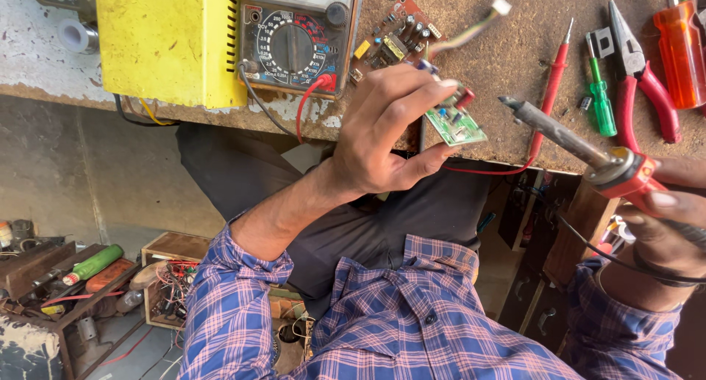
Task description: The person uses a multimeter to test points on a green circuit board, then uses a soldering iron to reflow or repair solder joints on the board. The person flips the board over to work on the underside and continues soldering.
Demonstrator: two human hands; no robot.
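The left hand [382, 141], at centre frame, pinches a small green circuit board [457, 124] between thumb and fingers, held just above the near edge of the workbench [471, 64]. The right hand [665, 218], at the right edge, is clenched round the red-collared handle of a soldering iron [570, 141]; its tip points toward the board but stands apart from it — no contact yet.

Judgement on method: the board looks unsupported in the air, so the wrist would do well to rest on the bench edge. The tip should likely meet pad and lead together, briefly. Fingers lie close to the work — a burn risk. The iron's cable hangs below the right wrist and could drag.

Count of items in view:
- Circuit boards: two — the held one and a brown circuit board [393, 42] lying on the bench, upper centre.
- Analogue multimeter [298, 38]: one, upper centre, beside one yellow casing [169, 42] at upper left.
- Red test probe [553, 86]: one seen.
- Green screwdriver [601, 101]: one.
- Red-handled pliers [640, 79]: one pair.
- Orange-handled tool [680, 49]: one, upper right, partly cut off.
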